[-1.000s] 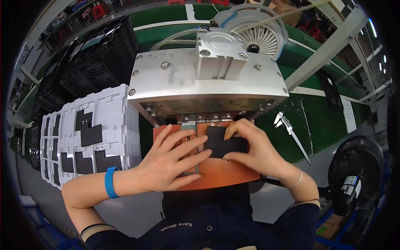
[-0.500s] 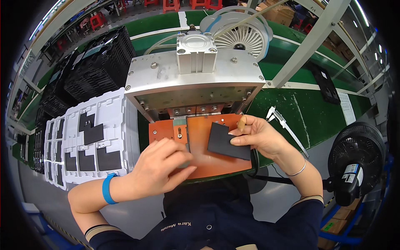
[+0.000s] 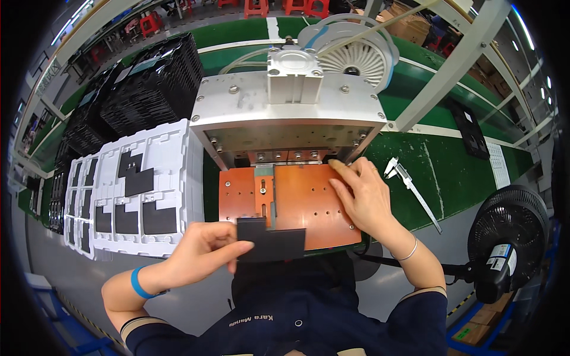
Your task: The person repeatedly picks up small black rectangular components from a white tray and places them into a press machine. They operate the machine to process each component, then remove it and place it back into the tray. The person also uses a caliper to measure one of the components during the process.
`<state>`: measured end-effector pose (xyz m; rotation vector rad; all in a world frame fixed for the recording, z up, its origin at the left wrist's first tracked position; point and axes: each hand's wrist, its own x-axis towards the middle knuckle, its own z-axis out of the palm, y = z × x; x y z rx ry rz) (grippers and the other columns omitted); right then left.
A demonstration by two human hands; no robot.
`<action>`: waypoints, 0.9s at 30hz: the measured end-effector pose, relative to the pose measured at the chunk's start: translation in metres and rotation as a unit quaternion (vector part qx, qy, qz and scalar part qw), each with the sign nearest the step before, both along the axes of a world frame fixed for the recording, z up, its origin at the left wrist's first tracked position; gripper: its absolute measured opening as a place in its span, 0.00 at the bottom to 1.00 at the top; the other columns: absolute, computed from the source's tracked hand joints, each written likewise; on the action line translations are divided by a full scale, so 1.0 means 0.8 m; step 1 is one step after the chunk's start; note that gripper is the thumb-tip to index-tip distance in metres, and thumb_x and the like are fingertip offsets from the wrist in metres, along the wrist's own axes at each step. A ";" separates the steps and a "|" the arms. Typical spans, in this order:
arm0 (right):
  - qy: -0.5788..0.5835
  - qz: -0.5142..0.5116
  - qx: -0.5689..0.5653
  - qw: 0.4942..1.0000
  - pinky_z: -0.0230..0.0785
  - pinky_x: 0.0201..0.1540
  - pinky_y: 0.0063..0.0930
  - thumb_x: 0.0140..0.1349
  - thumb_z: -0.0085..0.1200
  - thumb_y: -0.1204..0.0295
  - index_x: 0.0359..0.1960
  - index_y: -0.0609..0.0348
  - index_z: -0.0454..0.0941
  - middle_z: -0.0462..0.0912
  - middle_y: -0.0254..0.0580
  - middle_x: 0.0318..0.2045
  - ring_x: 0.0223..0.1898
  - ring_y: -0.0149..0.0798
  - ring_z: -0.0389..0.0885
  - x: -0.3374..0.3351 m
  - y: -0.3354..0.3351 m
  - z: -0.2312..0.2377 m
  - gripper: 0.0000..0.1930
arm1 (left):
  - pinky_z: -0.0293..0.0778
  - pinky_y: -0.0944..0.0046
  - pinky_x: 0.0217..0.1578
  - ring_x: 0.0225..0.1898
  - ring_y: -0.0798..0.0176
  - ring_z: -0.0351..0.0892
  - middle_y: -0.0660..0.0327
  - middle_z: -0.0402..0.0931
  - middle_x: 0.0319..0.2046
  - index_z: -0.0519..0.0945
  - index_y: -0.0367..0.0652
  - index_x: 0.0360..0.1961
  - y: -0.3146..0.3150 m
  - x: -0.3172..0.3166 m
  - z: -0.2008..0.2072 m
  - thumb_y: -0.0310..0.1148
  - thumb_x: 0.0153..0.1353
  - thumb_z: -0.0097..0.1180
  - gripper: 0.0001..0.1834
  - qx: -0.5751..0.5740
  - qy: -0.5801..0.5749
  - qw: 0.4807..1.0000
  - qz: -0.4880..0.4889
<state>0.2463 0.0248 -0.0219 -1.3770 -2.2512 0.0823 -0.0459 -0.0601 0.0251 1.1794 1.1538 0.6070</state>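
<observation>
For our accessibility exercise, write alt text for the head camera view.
A person's left hand holds a flat black L-shaped piece at the near edge of an orange plate under a metal press, while the right hand rests on the plate. White trays of similar pieces lie to the left.

The L-shaped black sheet (image 3: 270,240) in the left hand (image 3: 199,252) looks thin, matt and smooth, like plastic film or foam. The orange base plate (image 3: 309,204) under the right hand (image 3: 365,196) has a dull, smooth laminate look with drilled holes. The press housing (image 3: 285,110) is brushed, bare metal. The white trays (image 3: 151,178) are moulded plastic, faintly glossy. The counter (image 3: 457,172) has a green, matt surface.
</observation>
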 end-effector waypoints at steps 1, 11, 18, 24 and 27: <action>-0.006 -0.009 0.003 1.000 0.70 0.35 0.35 0.60 0.57 0.67 0.48 0.54 0.80 0.70 0.40 0.32 0.36 0.42 0.74 0.001 0.000 0.000 0.14 | 0.65 0.76 0.21 0.21 0.77 0.76 0.65 0.76 0.16 0.73 0.36 0.23 -0.007 -0.014 0.002 0.28 0.64 0.58 0.13 0.021 0.024 0.999 0.007; -0.043 0.055 0.021 0.997 0.70 0.30 0.31 0.59 0.58 0.72 0.50 0.50 0.79 0.70 0.37 0.28 0.33 0.39 0.74 -0.008 0.001 0.001 0.16 | 0.47 0.79 0.15 0.14 0.84 0.57 0.76 0.64 0.14 0.79 0.44 0.39 -0.039 -0.217 -0.022 0.36 0.67 0.55 0.08 0.237 0.111 0.859 0.441; -0.091 0.014 0.056 0.994 0.71 0.32 0.33 0.60 0.57 0.69 0.50 0.54 0.77 0.70 0.39 0.31 0.34 0.41 0.75 -0.008 0.003 0.002 0.16 | 0.48 0.80 0.14 0.13 0.83 0.58 0.76 0.64 0.14 0.79 0.45 0.39 -0.030 -0.244 -0.036 0.37 0.68 0.55 0.08 0.226 0.065 0.851 0.470; -0.085 -0.012 0.058 0.995 0.71 0.34 0.35 0.60 0.57 0.67 0.49 0.55 0.78 0.72 0.42 0.31 0.34 0.44 0.76 -0.012 -0.001 0.002 0.16 | 0.48 0.78 0.16 0.16 0.82 0.58 0.77 0.58 0.16 0.76 0.47 0.34 -0.033 -0.262 -0.035 0.38 0.67 0.55 0.07 0.245 0.140 0.819 0.499; -0.024 0.026 0.111 0.993 0.68 0.29 0.34 0.55 0.61 0.75 0.39 0.58 0.81 0.73 0.41 0.29 0.29 0.43 0.75 -0.010 -0.004 -0.001 0.10 | 0.52 0.77 0.19 0.18 0.81 0.60 0.75 0.63 0.19 0.78 0.43 0.38 -0.029 -0.284 -0.023 0.41 0.67 0.54 0.12 0.252 0.173 0.811 0.499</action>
